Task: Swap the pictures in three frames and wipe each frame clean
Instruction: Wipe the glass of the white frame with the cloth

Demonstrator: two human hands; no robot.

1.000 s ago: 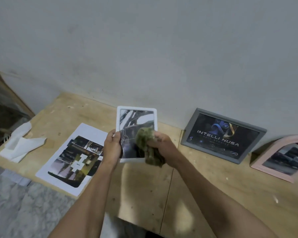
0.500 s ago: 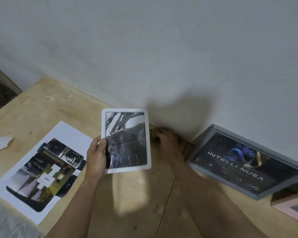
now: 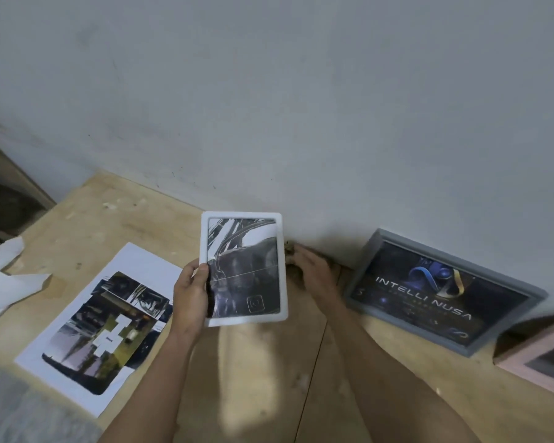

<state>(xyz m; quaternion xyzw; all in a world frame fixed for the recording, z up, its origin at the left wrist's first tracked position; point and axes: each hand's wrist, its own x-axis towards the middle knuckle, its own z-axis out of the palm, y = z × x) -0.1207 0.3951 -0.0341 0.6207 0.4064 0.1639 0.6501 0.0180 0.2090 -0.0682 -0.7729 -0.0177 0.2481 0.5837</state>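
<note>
My left hand (image 3: pixel 191 290) grips the left edge of a small white frame (image 3: pixel 282 266) with a dark black-and-white picture, held upright above the wooden table (image 3: pixel 263 378). Just right of the frame, my right hand (image 3: pixel 312 271) lies low at the foot of the wall, holding the green-brown cloth (image 3: pixel 289 249). Most of the cloth is hidden under the hand. A grey frame (image 3: pixel 442 290) reading INTELLI NUSA leans on the wall at the right. Only a corner of a pink frame (image 3: pixel 538 362) shows at the right edge.
A printed sheet (image 3: pixel 103 324) with a dark collage lies flat on the table at the left. Crumpled white paper (image 3: pixel 4 279) sits at the far left. The grey wall (image 3: pixel 269 107) rises right behind the table. The table's left edge drops to a dark gap.
My right hand has left the front of the white frame and carried the cloth back and down to the wall. The left hand still holds the frame.
</note>
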